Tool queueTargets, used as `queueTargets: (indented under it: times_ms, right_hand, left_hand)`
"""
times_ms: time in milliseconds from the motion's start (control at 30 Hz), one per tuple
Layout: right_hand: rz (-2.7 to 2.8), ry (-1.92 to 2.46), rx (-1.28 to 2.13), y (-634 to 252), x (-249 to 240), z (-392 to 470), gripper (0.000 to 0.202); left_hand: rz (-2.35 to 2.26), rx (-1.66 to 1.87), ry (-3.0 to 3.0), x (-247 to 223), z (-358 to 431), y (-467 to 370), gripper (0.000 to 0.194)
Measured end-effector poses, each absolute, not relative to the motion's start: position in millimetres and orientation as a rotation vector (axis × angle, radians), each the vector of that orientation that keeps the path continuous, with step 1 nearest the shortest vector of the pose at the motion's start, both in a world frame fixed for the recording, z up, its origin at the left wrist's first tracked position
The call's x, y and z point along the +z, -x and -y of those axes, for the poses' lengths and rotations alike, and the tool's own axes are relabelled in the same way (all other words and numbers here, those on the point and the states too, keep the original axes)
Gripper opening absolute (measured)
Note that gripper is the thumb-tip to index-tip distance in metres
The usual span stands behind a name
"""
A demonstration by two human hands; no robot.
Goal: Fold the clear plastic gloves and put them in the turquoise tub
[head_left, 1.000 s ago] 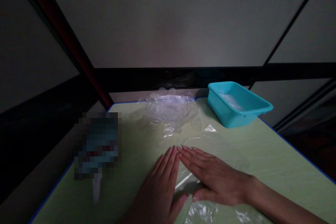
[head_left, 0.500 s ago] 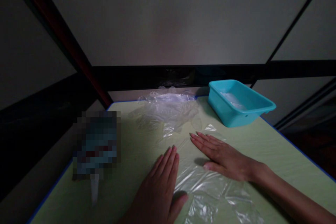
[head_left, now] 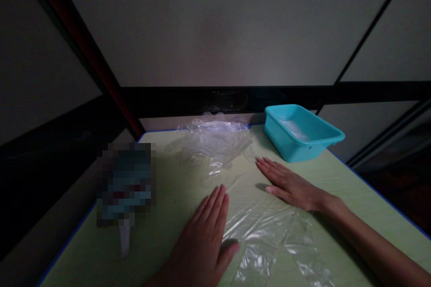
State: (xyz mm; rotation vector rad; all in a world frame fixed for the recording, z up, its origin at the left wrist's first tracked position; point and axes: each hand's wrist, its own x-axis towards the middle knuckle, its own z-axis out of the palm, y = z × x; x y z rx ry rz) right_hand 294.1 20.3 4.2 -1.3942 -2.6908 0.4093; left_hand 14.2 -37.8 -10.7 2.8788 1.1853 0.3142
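A thin clear plastic glove (head_left: 259, 224) lies spread on the pale green table, creased, with its lower end running out of view at the bottom. My left hand (head_left: 205, 233) rests flat along its left side, fingers together and stretched forward, thumb apart. To the right, my right hand (head_left: 291, 186) lies flat with straight fingers over the glove's upper right part, its fingertips near the blue-green basin. Neither hand grips anything. Beyond both hands sits a crumpled pile of clear plastic gloves (head_left: 215, 139).
A blue-green plastic basin (head_left: 292, 150) stands at the back right, with something whitish and clear (head_left: 294, 130) inside. On the left is a blurred-out object (head_left: 126, 184) with a white strip (head_left: 125, 237) below it. A pale panelled wall (head_left: 215, 31) rises behind the table (head_left: 168, 215).
My right hand has slid outward, away to the right and toward the basin. My left hand stays almost in place. The view has shifted slightly.
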Motion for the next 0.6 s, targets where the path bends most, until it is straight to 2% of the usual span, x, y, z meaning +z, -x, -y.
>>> queueTargets:
  times_ms: [267, 433, 600]
  right_hand:
    - [2.672, 1.290, 0.402, -269, 24, -4, 0.067]
    - [2.791, 0.996, 0.564, -234, 30, 13, 0.074]
    - [2.821, 0.963, 0.646, -227, 24, 18, 0.076]
  left_hand:
    - [-1.198, 0.329, -2.902, -10, 38, -16, 0.063]
    - [-1.197, 0.403, -2.906, -12, 38, -17, 0.064]
    - [-1.186, 0.403, -2.905, -13, 38, -17, 0.066]
